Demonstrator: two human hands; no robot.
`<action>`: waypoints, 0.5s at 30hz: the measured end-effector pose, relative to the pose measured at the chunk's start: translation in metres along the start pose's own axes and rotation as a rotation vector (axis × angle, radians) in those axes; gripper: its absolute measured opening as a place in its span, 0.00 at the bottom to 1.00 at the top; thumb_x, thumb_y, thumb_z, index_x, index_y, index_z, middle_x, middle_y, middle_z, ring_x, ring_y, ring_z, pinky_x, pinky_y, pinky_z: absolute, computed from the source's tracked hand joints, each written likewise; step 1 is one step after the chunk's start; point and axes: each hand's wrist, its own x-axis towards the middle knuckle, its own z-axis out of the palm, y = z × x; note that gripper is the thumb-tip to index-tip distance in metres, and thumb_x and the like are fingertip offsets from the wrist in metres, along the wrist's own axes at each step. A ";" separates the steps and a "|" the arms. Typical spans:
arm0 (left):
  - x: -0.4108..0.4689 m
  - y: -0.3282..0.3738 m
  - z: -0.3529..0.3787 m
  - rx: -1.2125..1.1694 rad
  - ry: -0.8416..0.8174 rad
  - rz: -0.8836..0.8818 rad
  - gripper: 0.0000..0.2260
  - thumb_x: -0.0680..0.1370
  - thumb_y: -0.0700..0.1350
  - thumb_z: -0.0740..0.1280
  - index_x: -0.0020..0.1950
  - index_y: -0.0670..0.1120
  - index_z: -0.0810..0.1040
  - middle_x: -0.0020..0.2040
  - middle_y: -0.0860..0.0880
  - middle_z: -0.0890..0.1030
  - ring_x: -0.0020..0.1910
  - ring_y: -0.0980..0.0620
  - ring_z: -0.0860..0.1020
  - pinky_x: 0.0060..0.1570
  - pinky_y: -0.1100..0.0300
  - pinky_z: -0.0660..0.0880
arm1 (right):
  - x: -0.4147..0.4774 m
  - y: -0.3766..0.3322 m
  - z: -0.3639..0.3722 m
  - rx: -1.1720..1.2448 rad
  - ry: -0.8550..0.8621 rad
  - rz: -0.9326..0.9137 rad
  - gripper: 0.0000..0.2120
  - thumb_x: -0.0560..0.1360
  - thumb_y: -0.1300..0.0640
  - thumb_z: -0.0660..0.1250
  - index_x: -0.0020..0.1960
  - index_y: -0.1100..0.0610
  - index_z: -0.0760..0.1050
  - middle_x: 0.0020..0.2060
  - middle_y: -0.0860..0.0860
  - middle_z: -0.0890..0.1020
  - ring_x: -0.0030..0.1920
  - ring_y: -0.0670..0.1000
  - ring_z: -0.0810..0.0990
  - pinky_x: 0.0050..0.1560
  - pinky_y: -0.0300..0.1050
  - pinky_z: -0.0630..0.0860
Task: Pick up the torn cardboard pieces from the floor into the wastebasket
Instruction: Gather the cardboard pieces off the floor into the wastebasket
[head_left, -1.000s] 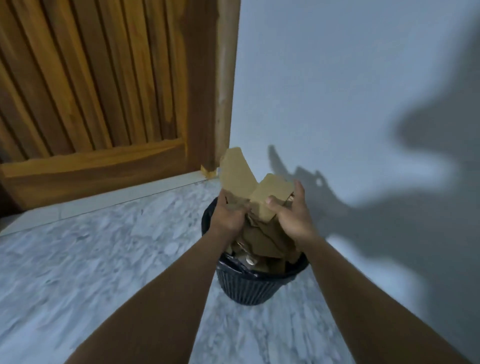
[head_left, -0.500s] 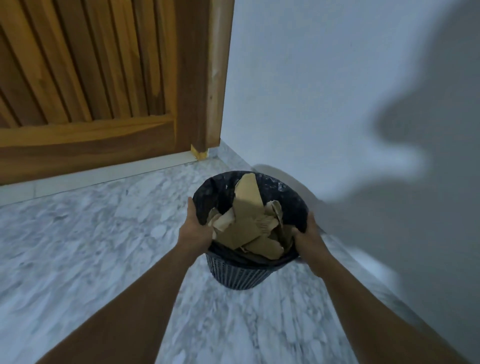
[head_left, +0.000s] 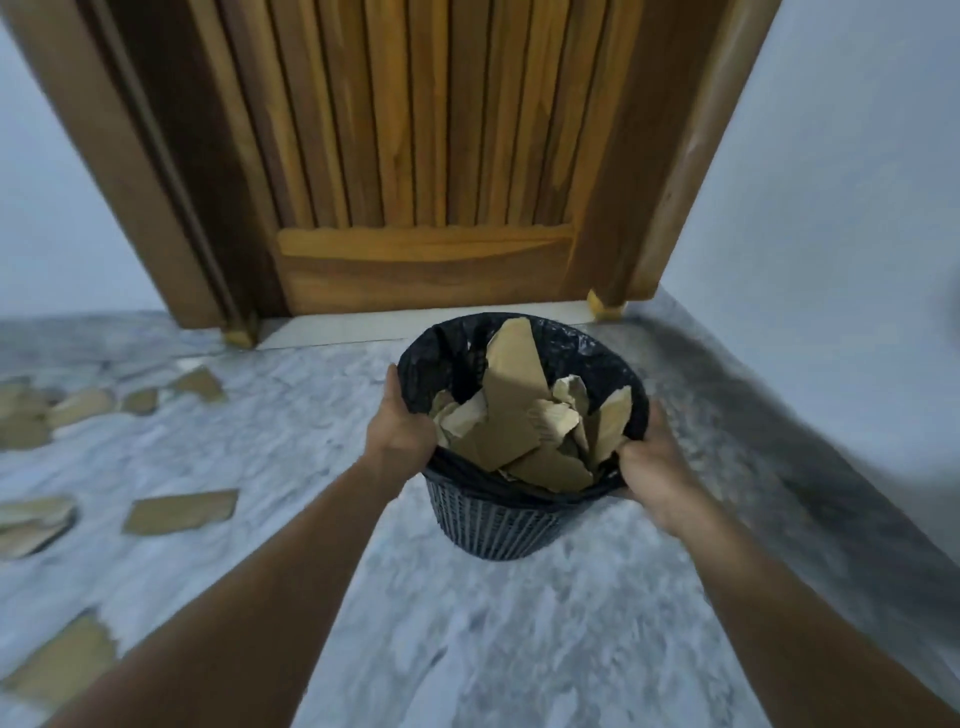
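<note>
A dark ribbed wastebasket (head_left: 496, 525) with a black liner sits in front of me, filled with brown torn cardboard pieces (head_left: 511, 415); one tall piece pokes above the rim. My left hand (head_left: 400, 431) grips the rim on its left side. My right hand (head_left: 657, 470) grips the rim on its right. Several more torn cardboard pieces lie on the marble floor at the left, such as a flat one (head_left: 182, 512), a cluster (head_left: 83, 405) further back and one (head_left: 62, 662) near my left arm.
A slatted wooden door (head_left: 415, 156) in its frame stands straight ahead behind the basket. A pale wall (head_left: 831, 234) runs along the right, meeting the marble floor (head_left: 545, 649) in a shadowed strip.
The cardboard I held went into the basket, and both hands moved to its rim. The basket and view have since swung left, bringing the door centre and the floor pieces into sight.
</note>
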 end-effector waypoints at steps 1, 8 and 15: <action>0.004 -0.006 -0.023 0.000 0.033 -0.005 0.32 0.76 0.35 0.57 0.79 0.53 0.58 0.60 0.41 0.79 0.50 0.39 0.79 0.40 0.48 0.79 | 0.016 0.001 0.024 -0.014 -0.043 -0.005 0.38 0.74 0.53 0.67 0.75 0.29 0.53 0.75 0.50 0.70 0.70 0.60 0.73 0.61 0.70 0.76; 0.028 -0.051 -0.150 -0.007 0.253 -0.091 0.35 0.77 0.32 0.54 0.81 0.56 0.53 0.57 0.43 0.77 0.41 0.43 0.76 0.33 0.57 0.71 | 0.006 -0.078 0.180 -0.061 -0.205 -0.010 0.40 0.82 0.59 0.60 0.78 0.32 0.40 0.80 0.47 0.61 0.75 0.59 0.67 0.69 0.65 0.71; 0.039 -0.084 -0.183 0.011 0.230 -0.133 0.39 0.74 0.35 0.57 0.80 0.62 0.48 0.55 0.40 0.78 0.43 0.36 0.81 0.28 0.52 0.79 | 0.006 -0.102 0.229 -0.229 -0.143 -0.066 0.38 0.80 0.58 0.62 0.80 0.37 0.46 0.74 0.53 0.71 0.48 0.52 0.81 0.47 0.51 0.83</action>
